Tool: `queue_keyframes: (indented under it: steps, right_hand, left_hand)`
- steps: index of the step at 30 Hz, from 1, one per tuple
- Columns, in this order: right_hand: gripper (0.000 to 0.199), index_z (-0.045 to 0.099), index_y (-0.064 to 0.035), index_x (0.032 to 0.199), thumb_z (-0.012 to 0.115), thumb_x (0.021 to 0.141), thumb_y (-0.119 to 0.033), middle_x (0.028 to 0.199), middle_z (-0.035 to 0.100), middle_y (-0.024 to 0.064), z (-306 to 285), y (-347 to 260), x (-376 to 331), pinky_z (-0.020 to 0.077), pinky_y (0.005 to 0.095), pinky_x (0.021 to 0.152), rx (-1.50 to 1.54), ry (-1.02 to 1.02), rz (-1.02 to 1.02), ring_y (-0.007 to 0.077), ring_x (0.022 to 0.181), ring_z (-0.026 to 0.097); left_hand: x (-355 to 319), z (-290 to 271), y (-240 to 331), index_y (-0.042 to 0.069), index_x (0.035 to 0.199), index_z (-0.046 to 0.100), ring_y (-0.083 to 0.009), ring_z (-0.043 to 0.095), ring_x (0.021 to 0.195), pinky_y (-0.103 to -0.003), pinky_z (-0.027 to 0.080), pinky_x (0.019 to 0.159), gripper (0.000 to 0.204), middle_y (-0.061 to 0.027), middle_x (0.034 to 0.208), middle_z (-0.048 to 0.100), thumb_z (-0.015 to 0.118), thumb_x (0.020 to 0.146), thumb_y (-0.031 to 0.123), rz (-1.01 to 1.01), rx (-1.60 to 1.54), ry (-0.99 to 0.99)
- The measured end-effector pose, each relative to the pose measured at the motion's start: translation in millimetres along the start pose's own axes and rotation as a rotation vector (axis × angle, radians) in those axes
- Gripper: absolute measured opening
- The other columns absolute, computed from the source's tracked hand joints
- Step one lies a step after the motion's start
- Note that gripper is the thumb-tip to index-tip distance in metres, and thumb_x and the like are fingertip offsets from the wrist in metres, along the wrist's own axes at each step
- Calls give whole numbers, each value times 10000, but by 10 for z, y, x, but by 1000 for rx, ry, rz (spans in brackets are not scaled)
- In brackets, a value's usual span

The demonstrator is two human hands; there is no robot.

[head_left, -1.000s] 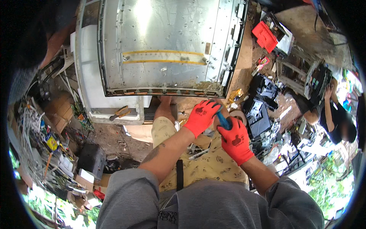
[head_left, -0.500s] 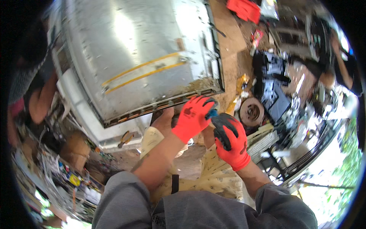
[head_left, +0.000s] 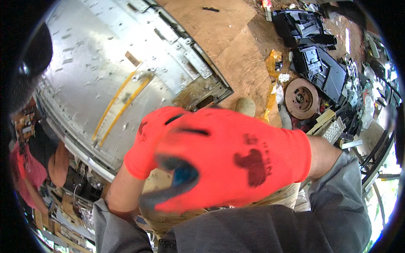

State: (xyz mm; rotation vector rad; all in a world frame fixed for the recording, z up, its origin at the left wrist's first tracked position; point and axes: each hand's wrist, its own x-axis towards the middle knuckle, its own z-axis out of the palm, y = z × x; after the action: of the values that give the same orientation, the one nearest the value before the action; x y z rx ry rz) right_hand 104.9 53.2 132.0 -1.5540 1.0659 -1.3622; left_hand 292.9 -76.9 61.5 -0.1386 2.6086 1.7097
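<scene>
My right hand (head_left: pixel 236 160), in a red glove with dark palm and fingertips, fills the middle of the head view, close to the camera. Its thumb and fingers curl together around something blue (head_left: pixel 184 175), too blurred to name. Behind it, my left hand (head_left: pixel 147 137) wears a matching red glove; its fingers are hidden by the right hand. Both hands are in front of my chest, above the near edge of a large silvery metal panel (head_left: pixel 101 55). Two yellow strips (head_left: pixel 131 101) run across that panel, and dirt lies at its near right corner.
Brown cardboard (head_left: pixel 219 38) covers ground right of the panel. Farther right lie a rusty brake disc (head_left: pixel 302 98), black plastic parts (head_left: pixel 310 59) and yellow tape (head_left: pixel 271 95). At left, a person in a pink top (head_left: pixel 33 164) is beside the panel, near scattered clutter.
My right hand has come up and left toward the camera, now overlapping my left hand. The view has turned, so the panel sits farther left and the brake disc shows more fully.
</scene>
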Motion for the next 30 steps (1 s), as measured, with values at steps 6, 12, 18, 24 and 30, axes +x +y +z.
queue_keyframes:
  steps: [6, 12, 18, 24, 30]
  right_hand:
    - [338, 676, -101, 1093, 691, 820, -300, 1065, 657, 118, 200, 481, 13, 530, 398, 895, 196, 6, -261, 288, 1033, 641]
    - [350, 688, -88, 1101, 698, 832, -312, 1064, 682, 128, 31, 641, 12, 539, 406, 886, 23, -8, -281, 299, 1014, 662]
    - [364, 700, -76, 1110, 704, 844, -324, 1062, 707, 138, -23, 522, 84, 547, 414, 877, -149, -144, -270, 309, 994, 684]
    - [379, 712, -63, 1118, 710, 856, -336, 1061, 731, 148, 0, 175, 258, 556, 423, 867, -379, -242, -199, 320, 975, 706]
    - [395, 724, -50, 1127, 717, 867, -348, 1060, 756, 158, 100, -75, 325, 564, 431, 858, -663, -198, -89, 330, 955, 727]
  left_hand:
    - [138, -7, -106, 121, 1130, 734, -346, 694, 1040, -437, 558, 907, 439, -111, 1132, 730, 816, 704, 187, 75, 147, -207]
    - [154, -86, -118, 110, 1101, 733, -352, 698, 1021, -438, 558, 894, 418, -119, 1109, 734, 836, 703, 186, 132, 297, -335]
    - [-14, -133, -102, 99, 1072, 732, -359, 701, 1001, -439, 558, 881, 400, -127, 1085, 737, 855, 701, 184, 209, 451, -341]
    - [-40, -119, -12, 89, 1042, 731, -365, 704, 982, -439, 558, 868, 383, -135, 1062, 741, 875, 700, 183, 280, 595, -306]
    - [-53, 25, -177, 62, 1035, 748, -226, 733, 937, -392, 569, 882, 325, -98, 995, 771, 887, 756, 155, -90, 368, 90]
